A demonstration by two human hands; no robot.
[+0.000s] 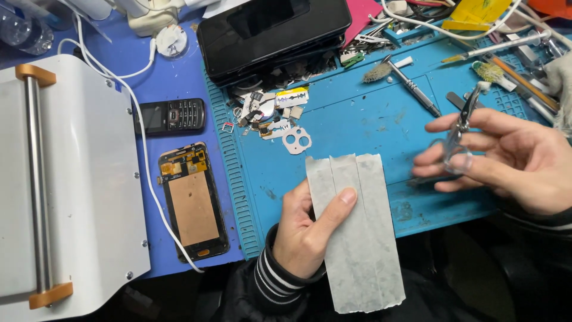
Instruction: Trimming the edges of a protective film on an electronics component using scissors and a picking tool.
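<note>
My left hand (pixel 307 229) grips a flat rectangular piece covered in three strips of whitish masking tape (pixel 357 232), thumb pressed on its front, held upright over the near edge of the blue work mat (pixel 351 125). My right hand (pixel 506 158) hovers above the mat at the right, fingers pinched on a small pair of metal scissors (pixel 459 128) whose tips point up and away. The scissors are apart from the taped piece, about a hand's width to its right.
A white machine with orange-capped roller (pixel 65 179) fills the left. Beside it lie an opened phone frame (pixel 192 200) and a black keypad phone (pixel 170 116). A black phone (pixel 271 30), small metal parts (pixel 274 116), a screwdriver (pixel 411 86), brushes and tools crowd the back.
</note>
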